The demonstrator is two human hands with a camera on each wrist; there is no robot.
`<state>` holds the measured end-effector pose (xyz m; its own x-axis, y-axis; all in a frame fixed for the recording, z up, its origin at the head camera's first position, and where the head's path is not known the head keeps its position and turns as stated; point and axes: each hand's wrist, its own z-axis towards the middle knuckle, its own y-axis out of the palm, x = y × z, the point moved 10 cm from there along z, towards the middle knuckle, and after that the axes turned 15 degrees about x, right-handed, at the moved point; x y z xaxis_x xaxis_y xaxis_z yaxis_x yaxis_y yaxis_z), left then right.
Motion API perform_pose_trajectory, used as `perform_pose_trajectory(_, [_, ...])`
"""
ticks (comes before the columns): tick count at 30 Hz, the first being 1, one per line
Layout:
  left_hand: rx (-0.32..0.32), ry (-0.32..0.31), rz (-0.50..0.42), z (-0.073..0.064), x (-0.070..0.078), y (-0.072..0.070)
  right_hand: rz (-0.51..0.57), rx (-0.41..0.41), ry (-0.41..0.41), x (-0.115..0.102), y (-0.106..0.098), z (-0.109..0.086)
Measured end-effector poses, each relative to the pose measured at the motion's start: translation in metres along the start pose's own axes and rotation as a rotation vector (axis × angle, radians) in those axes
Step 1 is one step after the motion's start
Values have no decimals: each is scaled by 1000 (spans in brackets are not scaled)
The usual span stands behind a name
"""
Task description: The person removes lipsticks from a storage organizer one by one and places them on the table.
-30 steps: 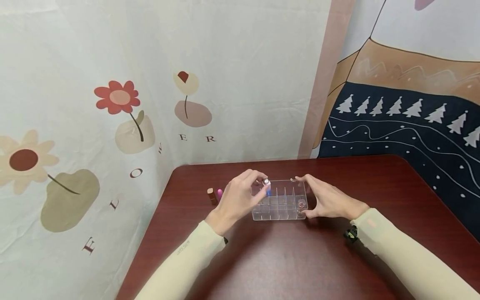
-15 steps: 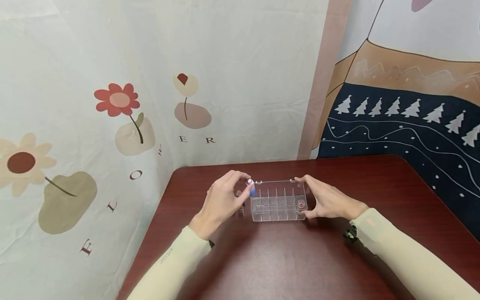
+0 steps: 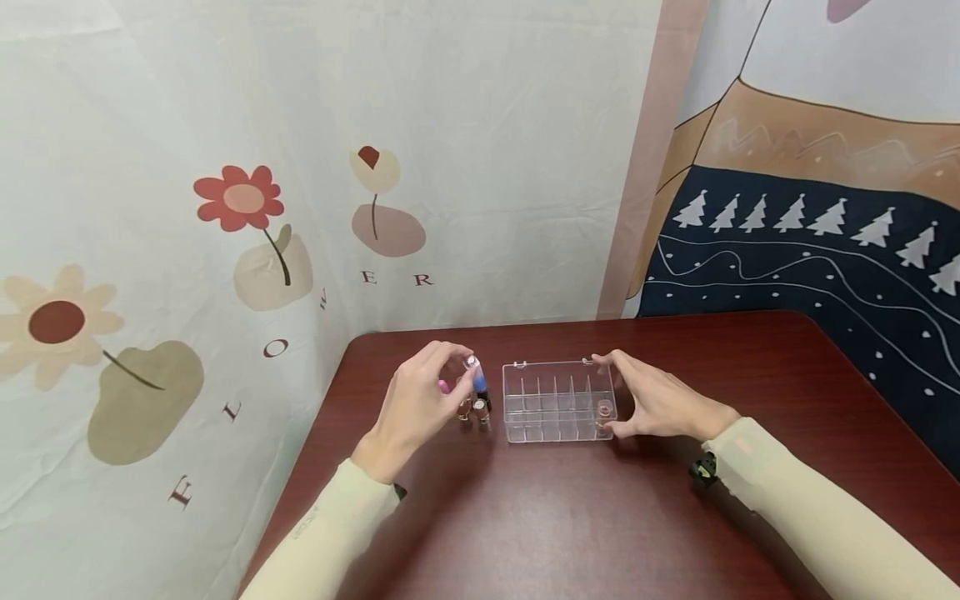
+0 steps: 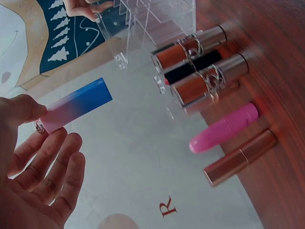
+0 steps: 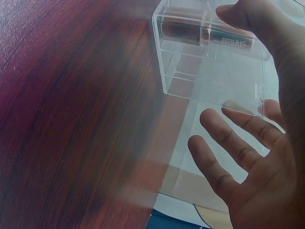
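My left hand [image 3: 416,398] pinches a lipstick tube [image 4: 76,106], pink fading to blue, by its pink end between thumb and fingers. The blue end hangs downward over the group of tubes left of the organizer. My right hand [image 3: 663,398] grips the right end of a clear divided organizer [image 3: 557,427], thumb at the near side and fingers at the back. Inside its right-end compartment stands a tube with a dark part and a clear part [image 5: 205,36]. The other compartments look bare.
Left of the organizer stand two copper-and-silver tubes [image 4: 209,85], a black one [image 4: 198,66] between them, a bright pink tube [image 4: 225,128] and a brown one [image 4: 240,157]. The dark red table [image 3: 555,517] meets a printed cloth behind.
My left hand has carried the pink-and-blue lipstick leftward, away from over the organizer to above the standing tubes. My right hand keeps its hold on the organizer, which has stayed put.
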<state>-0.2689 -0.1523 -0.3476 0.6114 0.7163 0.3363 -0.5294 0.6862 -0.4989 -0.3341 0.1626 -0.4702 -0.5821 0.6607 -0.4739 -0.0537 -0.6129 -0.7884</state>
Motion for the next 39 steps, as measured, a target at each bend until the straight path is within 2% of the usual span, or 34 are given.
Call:
perform_pose_trajectory(9, [11, -32, 24, -7, -17, -12, -8, 0, 2, 0, -1, -1])
perform_pose_trajectory(16, [-3, -81, 75, -16, -37, -21, -10, 3, -2, -1, 0, 0])
perform_pose_trajectory(22, [-15, -81, 120, -25, -50, -24, -17, 2, -1, 0, 0, 0])
perform_pose_trajectory(31, [-108, -161, 154, -39, -73, -17, -15, 4, -2, 0, 1, -1])
perform_pose_trajectory(39, [-207, -211, 149, -49, -87, -4, -12, 6, 1, 0, 0, -1])
